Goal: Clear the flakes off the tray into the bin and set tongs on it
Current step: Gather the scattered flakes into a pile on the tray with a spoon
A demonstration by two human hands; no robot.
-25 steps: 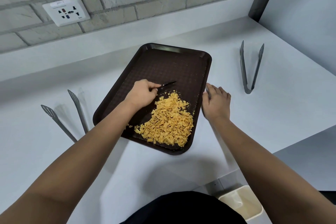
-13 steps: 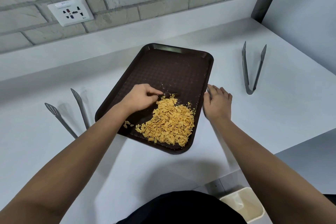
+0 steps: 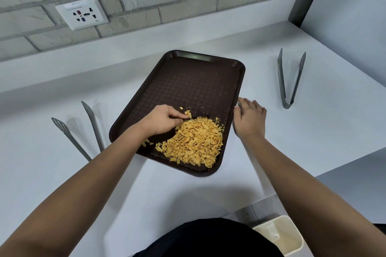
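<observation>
A dark brown tray (image 3: 194,85) lies askew on the white counter. Yellow flakes (image 3: 196,142) are heaped at its near right corner, with a few stray ones at the near left edge. My left hand (image 3: 160,120) is over the tray at the pile's far left side and grips a thin dark tool (image 3: 201,118), whose tip shows just behind the flakes. My right hand (image 3: 249,120) rests against the tray's right rim with its fingers fairly straight. Grey tongs (image 3: 289,81) lie on the counter to the right. A second pair of tongs (image 3: 83,131) lies to the left.
A cream bin (image 3: 279,233) stands on the floor below the counter's near right edge. A brick wall with a socket plate (image 3: 81,13) runs behind the counter. A grey panel rises at the far right.
My left hand has drawn the dark tool toward me across the tray, pushing the flakes into a tighter heap at the near corner. My right hand has stayed at the rim.
</observation>
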